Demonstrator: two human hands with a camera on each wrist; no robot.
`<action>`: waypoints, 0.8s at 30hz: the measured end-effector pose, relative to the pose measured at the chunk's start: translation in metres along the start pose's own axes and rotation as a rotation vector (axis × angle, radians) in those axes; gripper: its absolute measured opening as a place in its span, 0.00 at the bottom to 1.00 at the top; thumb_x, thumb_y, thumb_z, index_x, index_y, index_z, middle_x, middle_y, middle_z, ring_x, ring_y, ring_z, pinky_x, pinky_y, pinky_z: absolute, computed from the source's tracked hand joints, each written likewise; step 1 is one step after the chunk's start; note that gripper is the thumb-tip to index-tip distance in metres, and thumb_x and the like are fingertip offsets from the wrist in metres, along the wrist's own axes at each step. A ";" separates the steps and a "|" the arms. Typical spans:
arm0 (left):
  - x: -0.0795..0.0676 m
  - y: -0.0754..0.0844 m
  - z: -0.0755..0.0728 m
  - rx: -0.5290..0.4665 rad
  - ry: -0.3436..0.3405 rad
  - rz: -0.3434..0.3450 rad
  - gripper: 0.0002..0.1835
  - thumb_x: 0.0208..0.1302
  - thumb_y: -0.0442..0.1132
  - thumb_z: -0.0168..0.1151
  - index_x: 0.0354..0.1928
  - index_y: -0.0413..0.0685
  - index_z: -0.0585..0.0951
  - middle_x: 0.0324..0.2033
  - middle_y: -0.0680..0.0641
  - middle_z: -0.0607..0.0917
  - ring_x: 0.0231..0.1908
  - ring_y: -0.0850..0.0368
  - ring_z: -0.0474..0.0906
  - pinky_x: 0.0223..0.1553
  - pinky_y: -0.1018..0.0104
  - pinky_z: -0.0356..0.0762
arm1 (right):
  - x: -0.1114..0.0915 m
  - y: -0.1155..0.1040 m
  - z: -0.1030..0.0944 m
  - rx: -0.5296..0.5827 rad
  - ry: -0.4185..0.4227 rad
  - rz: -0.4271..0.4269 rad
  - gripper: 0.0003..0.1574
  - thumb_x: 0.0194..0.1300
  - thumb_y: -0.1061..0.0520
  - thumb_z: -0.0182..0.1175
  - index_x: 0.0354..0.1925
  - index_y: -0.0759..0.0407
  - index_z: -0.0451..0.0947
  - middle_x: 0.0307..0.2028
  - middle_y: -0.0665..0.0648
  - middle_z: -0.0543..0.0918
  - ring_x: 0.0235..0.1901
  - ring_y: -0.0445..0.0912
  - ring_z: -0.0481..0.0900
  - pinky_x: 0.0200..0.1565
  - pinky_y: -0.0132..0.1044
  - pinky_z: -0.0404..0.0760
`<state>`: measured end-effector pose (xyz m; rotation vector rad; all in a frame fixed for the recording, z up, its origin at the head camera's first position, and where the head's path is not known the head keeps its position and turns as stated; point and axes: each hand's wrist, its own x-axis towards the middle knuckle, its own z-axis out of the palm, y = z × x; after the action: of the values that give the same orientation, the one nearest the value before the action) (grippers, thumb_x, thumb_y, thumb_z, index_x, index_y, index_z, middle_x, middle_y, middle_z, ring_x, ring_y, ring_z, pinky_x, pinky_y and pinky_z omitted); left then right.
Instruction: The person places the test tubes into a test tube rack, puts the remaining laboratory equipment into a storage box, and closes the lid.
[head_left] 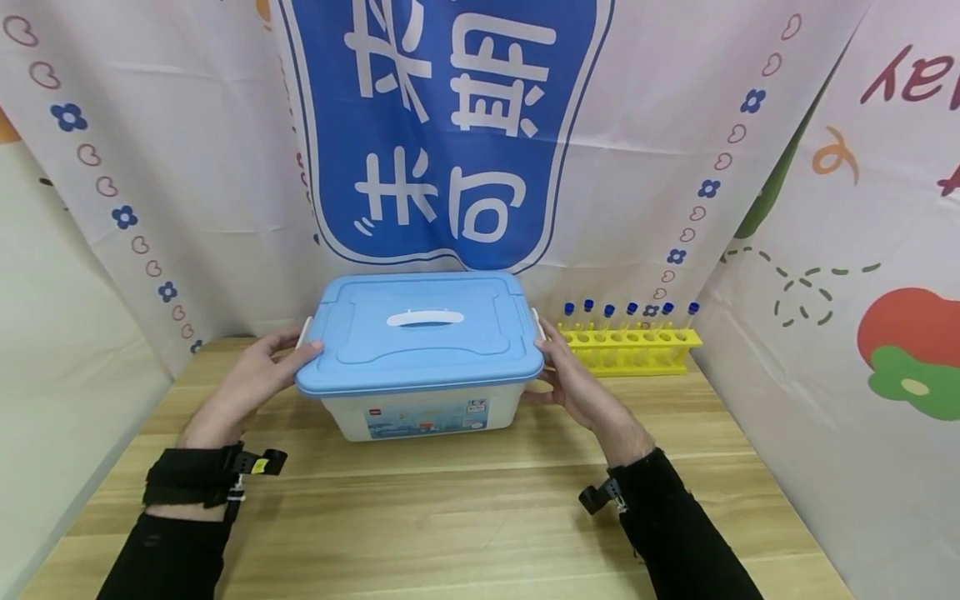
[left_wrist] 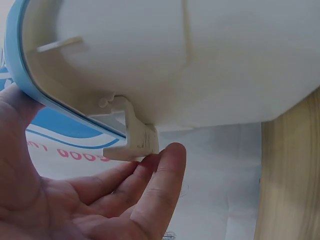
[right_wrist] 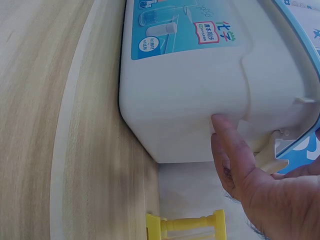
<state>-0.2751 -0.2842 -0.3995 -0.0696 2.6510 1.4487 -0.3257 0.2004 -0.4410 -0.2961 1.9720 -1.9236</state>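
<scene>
A white plastic storage box (head_left: 347, 417) with a light-blue lid (head_left: 367, 333) stands on the wooden table, the lid lying on top. At its left end, my left hand (head_left: 258, 375) rests its thumb on the lid's rim. The fingertips of that hand touch a white latch (left_wrist: 140, 137), which sticks outward from the box. Across from it, my right hand (head_left: 588, 396) is at the box's right end, fingers fairly straight against the side wall. Beside those fingers, the right latch (right_wrist: 271, 159) also stands away from the wall. The right thumb is mostly hidden.
Behind the right hand stands a yellow rack (head_left: 637, 338) holding several blue-capped test tubes. A printed curtain (head_left: 247, 167) hangs close behind the box, and another printed sheet (head_left: 825, 358) borders the table's right side. Wood-grain tabletop (head_left: 420, 517) extends in front of the box.
</scene>
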 end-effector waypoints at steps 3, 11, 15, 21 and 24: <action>0.001 0.001 0.001 -0.030 0.006 0.010 0.58 0.91 0.69 0.55 0.96 0.35 0.43 0.92 0.20 0.53 0.86 0.19 0.67 0.85 0.21 0.68 | -0.001 -0.001 0.000 -0.002 0.004 0.005 0.49 0.95 0.33 0.43 0.98 0.27 0.31 0.88 0.73 0.65 0.88 0.72 0.69 0.77 0.75 0.81; 0.001 0.002 0.001 -0.029 0.047 0.035 0.55 0.90 0.65 0.60 0.97 0.43 0.45 0.92 0.21 0.52 0.90 0.16 0.55 0.84 0.14 0.62 | 0.002 0.002 -0.001 0.010 0.002 0.005 0.50 0.94 0.32 0.44 0.98 0.27 0.31 0.88 0.73 0.64 0.88 0.73 0.68 0.78 0.78 0.78; -0.001 0.004 0.002 0.013 0.070 0.056 0.49 0.92 0.61 0.58 0.97 0.48 0.49 0.91 0.21 0.57 0.89 0.15 0.58 0.82 0.14 0.65 | 0.002 0.003 -0.001 0.009 -0.003 0.006 0.50 0.95 0.32 0.44 0.98 0.27 0.31 0.89 0.73 0.63 0.89 0.73 0.67 0.79 0.78 0.77; -0.003 0.009 0.008 0.053 0.120 0.103 0.42 0.94 0.57 0.57 0.95 0.45 0.57 0.91 0.21 0.57 0.86 0.15 0.64 0.81 0.20 0.73 | 0.001 0.002 0.000 0.014 0.005 0.005 0.50 0.94 0.32 0.45 0.98 0.26 0.32 0.89 0.72 0.64 0.88 0.72 0.68 0.79 0.79 0.77; -0.003 0.012 0.011 0.065 0.134 0.129 0.39 0.94 0.54 0.57 0.94 0.42 0.62 0.91 0.21 0.57 0.85 0.16 0.66 0.79 0.23 0.76 | 0.001 0.002 0.001 0.013 0.013 0.005 0.50 0.95 0.33 0.45 0.98 0.27 0.32 0.89 0.72 0.64 0.88 0.72 0.68 0.79 0.79 0.76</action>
<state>-0.2719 -0.2681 -0.3951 0.0119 2.8570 1.4405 -0.3258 0.1995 -0.4426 -0.2755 1.9660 -1.9386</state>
